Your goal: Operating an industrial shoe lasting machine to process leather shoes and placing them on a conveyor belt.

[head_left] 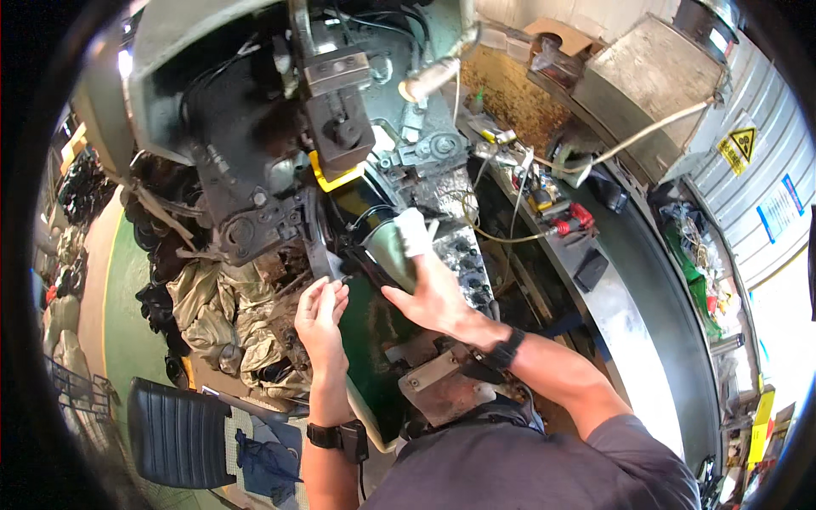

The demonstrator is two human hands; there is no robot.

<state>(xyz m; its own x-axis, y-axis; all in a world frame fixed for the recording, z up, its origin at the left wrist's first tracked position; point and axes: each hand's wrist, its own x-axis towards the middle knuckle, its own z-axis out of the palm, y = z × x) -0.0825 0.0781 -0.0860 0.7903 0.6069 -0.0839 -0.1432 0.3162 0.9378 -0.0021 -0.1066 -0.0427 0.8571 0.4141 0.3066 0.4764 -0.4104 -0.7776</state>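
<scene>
My right hand (433, 296) is on a rounded grey-green piece (389, 253) with a dark edge, under the machine head. Its thumb stretches along the near side, while white wrapping (414, 233) covers its fingertips on the far side. To the left, my left hand (321, 321) is raised with bent fingers pressed together. A small dark bit shows at those fingertips, too small to name. Over both hands hangs the machine's dark metal block (338, 127), with a yellow guard (338, 177) at its lower end. Thin black cables (370, 212) curve beside the grey-green piece.
A metal bracket (444, 384) stands close in front of me. On the right bench lie a red-handled tool (575, 218) and a black flat item (591, 269), beside a conveyor belt (650, 289). Beige cloth bags (255, 319) and a black chair (178, 431) are at left.
</scene>
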